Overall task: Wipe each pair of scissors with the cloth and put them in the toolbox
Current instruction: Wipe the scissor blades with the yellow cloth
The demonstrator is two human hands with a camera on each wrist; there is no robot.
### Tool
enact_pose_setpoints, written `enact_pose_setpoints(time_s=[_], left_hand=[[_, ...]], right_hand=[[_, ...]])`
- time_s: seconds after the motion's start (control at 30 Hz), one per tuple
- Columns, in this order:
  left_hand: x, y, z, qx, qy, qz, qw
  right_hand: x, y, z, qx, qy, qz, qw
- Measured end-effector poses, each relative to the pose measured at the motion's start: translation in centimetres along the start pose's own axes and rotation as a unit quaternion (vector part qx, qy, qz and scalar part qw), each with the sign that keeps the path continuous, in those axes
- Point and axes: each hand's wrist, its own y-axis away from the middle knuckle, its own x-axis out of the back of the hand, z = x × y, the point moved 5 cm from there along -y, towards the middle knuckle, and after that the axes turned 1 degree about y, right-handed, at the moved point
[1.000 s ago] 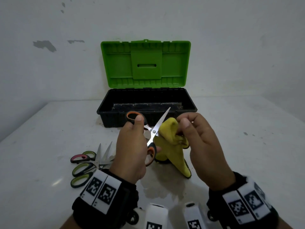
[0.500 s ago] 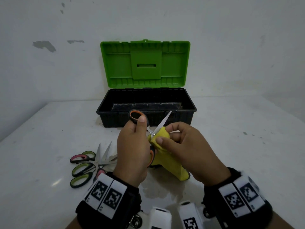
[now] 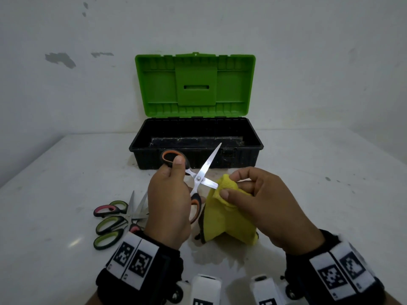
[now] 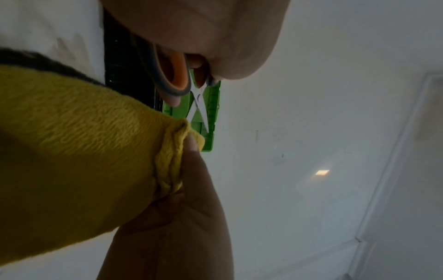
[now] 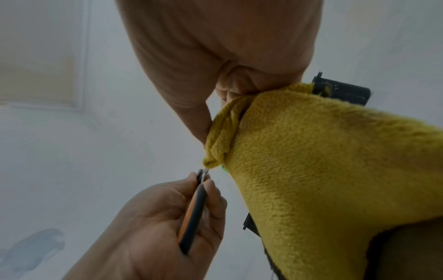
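Orange-handled scissors point(image 3: 199, 179) splayed open, one blade pointing toward toolbox point(image 3: 141, 148).

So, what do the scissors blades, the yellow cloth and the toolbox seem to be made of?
Scissors blades: probably polished steel; they are bright and reflective. Yellow cloth: a soft fleecy textile, perhaps microfibre; a fuzzy looped pile shows. Toolbox: apparently moulded plastic, with a matte black base, a green lid and ribbed walls.
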Motion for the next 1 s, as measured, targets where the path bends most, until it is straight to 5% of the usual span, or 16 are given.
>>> enact_pose_setpoints(time_s=[0.23,0.53,0.7,0.87,1.0], left_hand=[[1.4,-1.2,1.3,0.014,-0.017,-0.013,1.000],[0.5,0.0,1.6,0.062,-0.178,-0.213,0.959],[-0.7,0.2,0.0,0.098,-0.181,-0.259,0.944],[-0.7,-0.2,-0.2,0.089,-0.164,-0.237,0.953],[-0.3,-0.8,-0.1,0.068,-0.186,-0.225,0.954]], right_hand=[[3.0,0.2,1.5,-0.030,-0.031,0.005,0.999],[7.2,-2.9,0.5,0.029,-0.023,0.077,0.996],[3.8,-3.6,-2.0,0.081,-0.022,-0.034,0.996],[0.8,-2.7,-2.3,0.116,0.045,-0.183,0.975],[0.8,-2.1,-2.2,0.114,0.058,-0.186,0.974]])
